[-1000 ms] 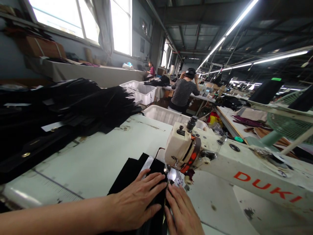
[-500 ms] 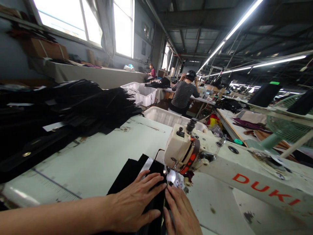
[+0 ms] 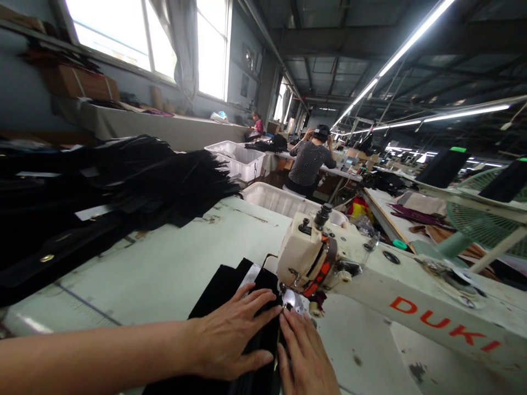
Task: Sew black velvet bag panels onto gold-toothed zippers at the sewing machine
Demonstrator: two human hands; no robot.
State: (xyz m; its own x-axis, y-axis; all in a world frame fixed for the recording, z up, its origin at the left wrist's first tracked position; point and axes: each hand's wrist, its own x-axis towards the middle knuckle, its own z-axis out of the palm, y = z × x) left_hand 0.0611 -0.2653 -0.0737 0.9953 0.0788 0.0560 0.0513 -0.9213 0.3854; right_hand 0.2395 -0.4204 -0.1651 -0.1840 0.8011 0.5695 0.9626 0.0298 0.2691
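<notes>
A piece of black fabric point(image 3: 218, 291) with a white strip point(image 3: 249, 274) lies under the head of a sewing machine point(image 3: 302, 255). My left hand point(image 3: 234, 329) rests flat on it with the fingers stretched out, left of the lit needle area. Beside the fabric's right edge lies my right hand point(image 3: 307, 351), its fingers extended, with the tips close to the presser foot point(image 3: 287, 305). A thin shiny line along the edge shows between my hands. Part of the fabric is hidden under both hands.
A large heap of black pieces point(image 3: 123, 181) covers the table's left side. White plastic bins point(image 3: 272, 193) stand behind the pale tabletop point(image 3: 164, 263). A co-worker point(image 3: 310, 162) sits beyond, back turned. At right are a green fan point(image 3: 465, 219) and black thread cones point(image 3: 442, 167).
The black fabric has shifted slightly forward and right under the machine head, my hands staying flat on it. The view has moved a little.
</notes>
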